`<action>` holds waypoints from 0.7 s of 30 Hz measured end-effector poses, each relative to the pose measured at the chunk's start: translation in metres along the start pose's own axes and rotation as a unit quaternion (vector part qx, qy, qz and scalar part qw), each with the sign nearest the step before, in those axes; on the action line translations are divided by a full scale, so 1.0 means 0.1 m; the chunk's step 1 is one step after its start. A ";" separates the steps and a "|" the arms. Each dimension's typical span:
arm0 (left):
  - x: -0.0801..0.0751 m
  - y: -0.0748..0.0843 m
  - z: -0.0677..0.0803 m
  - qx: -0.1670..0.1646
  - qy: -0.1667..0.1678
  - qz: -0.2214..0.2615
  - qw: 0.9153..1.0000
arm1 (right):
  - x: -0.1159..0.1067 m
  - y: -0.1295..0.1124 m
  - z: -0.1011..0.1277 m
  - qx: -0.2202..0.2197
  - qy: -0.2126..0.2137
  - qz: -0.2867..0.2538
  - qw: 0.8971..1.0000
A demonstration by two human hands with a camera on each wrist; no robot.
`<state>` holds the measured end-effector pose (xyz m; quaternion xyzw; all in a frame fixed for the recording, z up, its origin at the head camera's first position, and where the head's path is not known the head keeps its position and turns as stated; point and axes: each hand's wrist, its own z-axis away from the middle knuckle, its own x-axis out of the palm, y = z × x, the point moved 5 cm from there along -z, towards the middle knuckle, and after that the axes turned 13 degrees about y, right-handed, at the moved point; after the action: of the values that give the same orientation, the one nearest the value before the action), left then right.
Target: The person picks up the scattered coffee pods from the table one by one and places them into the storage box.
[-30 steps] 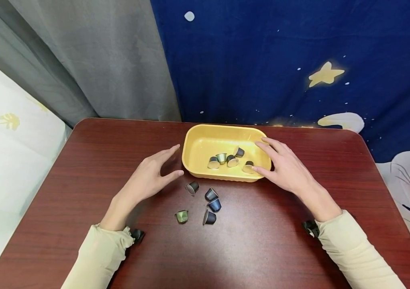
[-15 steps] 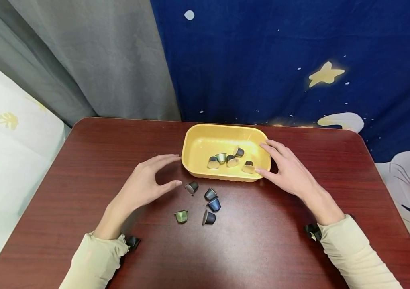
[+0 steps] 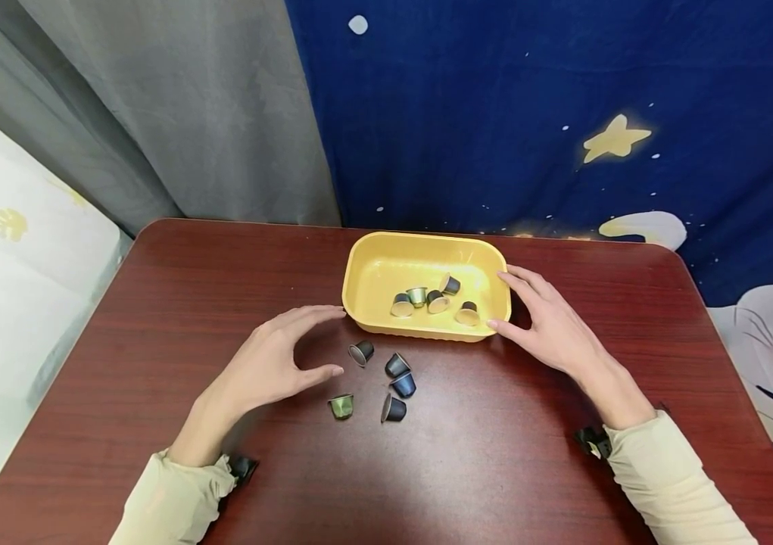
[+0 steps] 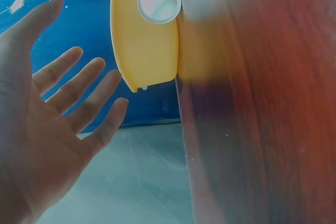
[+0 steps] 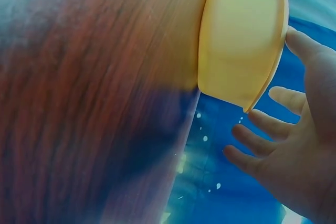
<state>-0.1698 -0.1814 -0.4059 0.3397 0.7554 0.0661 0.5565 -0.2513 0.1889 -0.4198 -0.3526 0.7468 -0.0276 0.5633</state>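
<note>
A yellow plastic bin [image 3: 420,331] stands near the table's back edge with several coffee capsules [image 3: 437,303] lying in it. My right hand [image 3: 556,329] is at the bin's right end, thumb and fingertips at the rim, fingers spread; firm contact cannot be told. Holding nothing, my left hand [image 3: 263,365] hovers left of the loose capsules, thumb and fingers apart. Nearest to it are a dark capsule [image 3: 362,353] and a green capsule [image 3: 341,406]. Right of these lie a dark grey capsule [image 3: 397,365], a blue capsule [image 3: 403,384] and a black capsule [image 3: 394,409].
The dark red wooden table [image 3: 481,454] has rounded back corners. Behind it hang a grey curtain [image 3: 222,113] and a blue curtain [image 3: 461,113] with stars. A white patterned cloth [image 3: 32,303] is at the left.
My left hand has moved nearer to me, from beside the bin toward the loose capsules. My right hand has drawn slightly right, from over the bin to its rim. The capsules have stayed put.
</note>
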 end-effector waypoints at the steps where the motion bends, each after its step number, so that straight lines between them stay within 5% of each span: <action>1: 0.00 0.01 0.01 0.002 -0.001 -0.002 1.000 | 0.00 0.00 0.00 0.001 0.000 -0.001 1.000; 21: 0.04 0.11 0.18 0.039 -0.027 0.025 0.999 | 0.04 0.05 0.09 0.024 -0.013 -0.009 1.000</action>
<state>-0.1495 -0.1753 -0.4104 0.3814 0.7334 0.0410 0.5612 -0.2466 0.1938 -0.4281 -0.3461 0.7353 -0.0461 0.5809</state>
